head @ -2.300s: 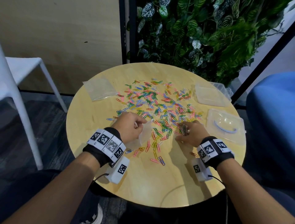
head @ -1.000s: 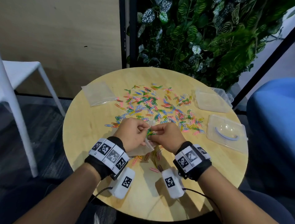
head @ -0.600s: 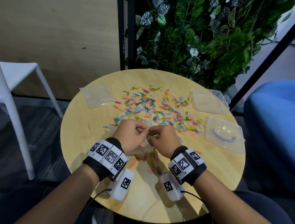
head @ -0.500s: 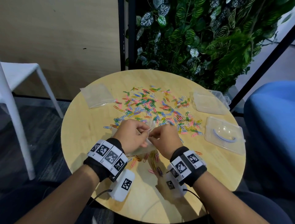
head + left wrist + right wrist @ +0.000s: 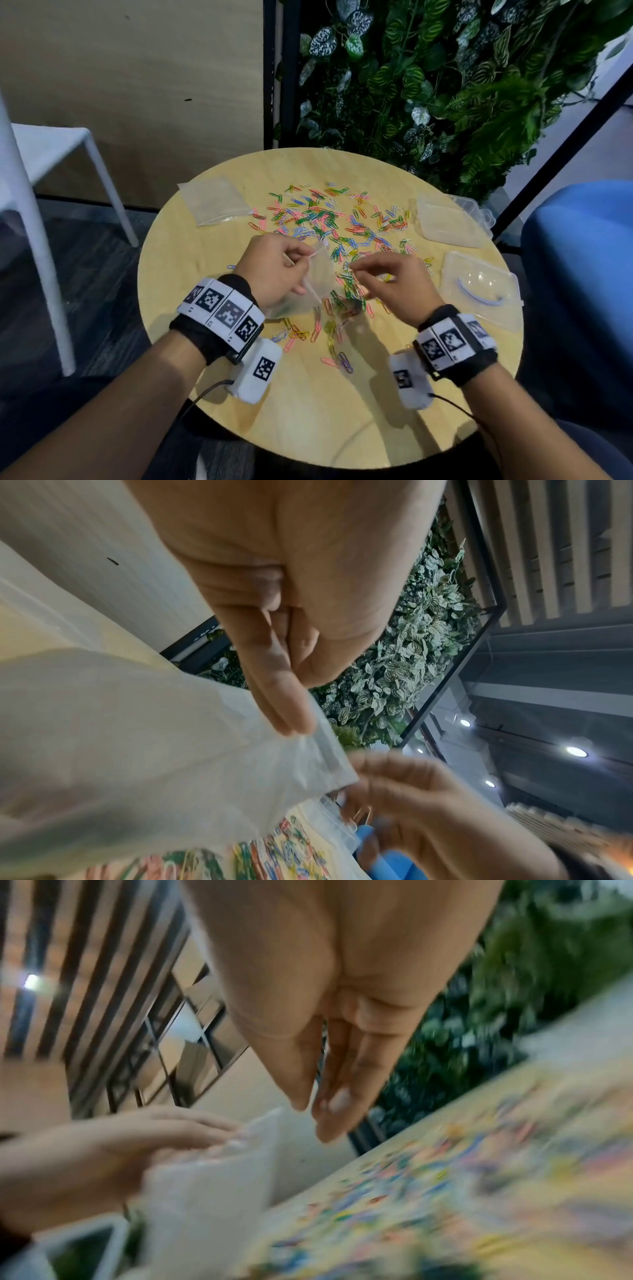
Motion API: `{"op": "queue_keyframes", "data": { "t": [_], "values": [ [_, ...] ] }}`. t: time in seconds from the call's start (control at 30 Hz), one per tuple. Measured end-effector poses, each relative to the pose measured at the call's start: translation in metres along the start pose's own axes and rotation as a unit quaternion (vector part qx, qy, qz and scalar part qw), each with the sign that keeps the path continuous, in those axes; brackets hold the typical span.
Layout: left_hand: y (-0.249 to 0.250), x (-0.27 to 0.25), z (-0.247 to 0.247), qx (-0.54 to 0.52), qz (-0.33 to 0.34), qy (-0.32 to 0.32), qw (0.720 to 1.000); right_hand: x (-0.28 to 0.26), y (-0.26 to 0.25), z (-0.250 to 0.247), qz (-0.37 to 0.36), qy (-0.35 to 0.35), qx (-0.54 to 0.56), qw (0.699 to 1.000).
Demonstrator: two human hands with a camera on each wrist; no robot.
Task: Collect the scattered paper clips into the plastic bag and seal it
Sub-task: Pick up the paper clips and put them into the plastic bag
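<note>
The left hand pinches the thin, limp clear plastic bag by its stiffer mouth strip, above the middle of the round wooden bench. The right hand hovers beside it, fingers loosely extended, apparently empty. The small colourful wire paper clips, light and likely slippery, spread toward the far edge; pinching small clusters should work best.

Round light-wood bench on dark flooring, tan wood-panel wall behind, white plastic chair on the left, leafy green plant wall, blue upholstered seat on the right.
</note>
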State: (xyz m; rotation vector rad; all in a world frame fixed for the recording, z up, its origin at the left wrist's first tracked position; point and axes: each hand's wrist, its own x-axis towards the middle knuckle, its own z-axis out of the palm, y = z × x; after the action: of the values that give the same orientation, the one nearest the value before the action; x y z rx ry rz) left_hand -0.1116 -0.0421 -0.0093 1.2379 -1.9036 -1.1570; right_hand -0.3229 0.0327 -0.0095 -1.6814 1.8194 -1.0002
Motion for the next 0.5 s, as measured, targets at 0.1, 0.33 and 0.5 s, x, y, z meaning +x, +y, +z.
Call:
{"op": "queue_keyframes", "data": {
  "t": [0.1,0.33,0.5],
  "values": [
    [0.004,-0.002,-0.015,-0.004,0.011,0.016,1.0,-0.017,0.044,-0.037,0.098,-0.069,-0.283,0.952],
    [0.006,-0.031,-0.066,-0.031,0.053,0.106,0.992,-0.056,0.079,-0.033,0.187,-0.123,-0.376,0.899],
    [-0.015,-0.061,-0.108,-0.084,0.05,0.196,0.976,-0.079,0.054,-0.008,0.17,-0.152,-0.357,0.906]
  ]
}}
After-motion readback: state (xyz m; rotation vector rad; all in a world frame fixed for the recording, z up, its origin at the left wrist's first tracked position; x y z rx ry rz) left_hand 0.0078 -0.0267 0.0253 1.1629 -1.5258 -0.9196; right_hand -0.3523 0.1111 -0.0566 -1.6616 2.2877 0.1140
